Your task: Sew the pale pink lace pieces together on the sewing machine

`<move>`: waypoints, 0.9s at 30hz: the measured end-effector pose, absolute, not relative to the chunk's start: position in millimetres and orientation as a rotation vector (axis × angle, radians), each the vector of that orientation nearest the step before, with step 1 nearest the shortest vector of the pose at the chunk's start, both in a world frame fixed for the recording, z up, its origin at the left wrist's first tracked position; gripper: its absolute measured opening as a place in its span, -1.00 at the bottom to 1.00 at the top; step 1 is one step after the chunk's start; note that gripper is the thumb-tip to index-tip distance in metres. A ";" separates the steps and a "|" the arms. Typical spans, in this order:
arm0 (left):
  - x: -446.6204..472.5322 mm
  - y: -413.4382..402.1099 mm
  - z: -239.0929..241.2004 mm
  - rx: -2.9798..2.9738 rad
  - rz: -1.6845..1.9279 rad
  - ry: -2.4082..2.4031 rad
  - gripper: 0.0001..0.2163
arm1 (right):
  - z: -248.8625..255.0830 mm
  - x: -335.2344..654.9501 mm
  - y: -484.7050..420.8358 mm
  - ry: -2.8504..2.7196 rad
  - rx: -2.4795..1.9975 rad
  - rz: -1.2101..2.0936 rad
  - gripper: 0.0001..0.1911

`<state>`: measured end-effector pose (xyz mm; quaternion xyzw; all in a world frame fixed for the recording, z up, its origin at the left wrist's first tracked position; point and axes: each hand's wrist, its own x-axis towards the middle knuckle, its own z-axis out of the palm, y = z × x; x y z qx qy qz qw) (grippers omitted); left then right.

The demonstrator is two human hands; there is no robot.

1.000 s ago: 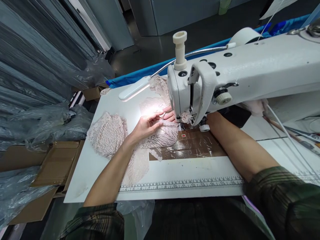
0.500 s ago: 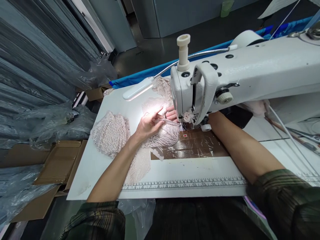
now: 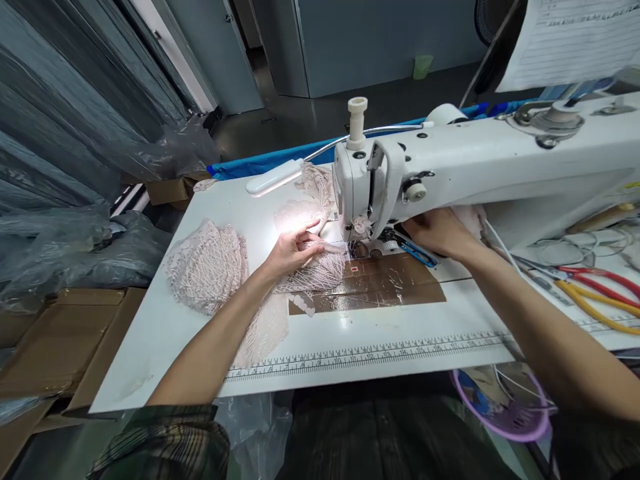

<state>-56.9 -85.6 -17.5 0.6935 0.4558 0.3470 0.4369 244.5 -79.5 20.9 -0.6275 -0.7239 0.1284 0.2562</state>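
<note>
My left hand (image 3: 293,253) pinches the edge of a pale pink lace piece (image 3: 320,272) between thumb and fingers, just left of the needle area of the white sewing machine (image 3: 350,193). The lace edge runs toward the presser foot (image 3: 356,250). My right hand (image 3: 437,232) is beneath the machine arm, right of the needle. Its fingertips are partly hidden and dark, so I cannot tell whether they grip anything. A narrow blue tool (image 3: 419,253) lies close to that hand. More pink lace (image 3: 207,267) is heaped on the left of the white table (image 3: 165,340).
A lit lamp (image 3: 275,177) hangs over the lace. Brown tape (image 3: 395,283) covers part of the table, with a ruler strip (image 3: 360,357) along the front. Scissors with red and yellow handles (image 3: 600,303) lie right. A purple basket (image 3: 530,433) is below; cardboard boxes (image 3: 60,340) stand left.
My right hand has drawn back from behind the needle to the right, under the machine arm. My left hand still holds the lace. The view has turned right, showing the scissors, blue tool and basket.
</note>
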 end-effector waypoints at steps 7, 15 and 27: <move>-50.6 -85.0 -11.3 1.536 0.800 1.098 -0.33 | 6.4 268.9 -122.8 -2.245 -1.662 0.214 -0.75; -47.1 -90.3 -13.9 1.472 0.732 0.964 -0.31 | -20.3 252.8 -141.0 -2.154 -1.743 -0.115 -0.74; -41.5 -93.0 -20.9 1.473 0.684 0.882 -0.38 | -9.2 188.4 -149.5 -2.189 -1.476 0.572 -0.67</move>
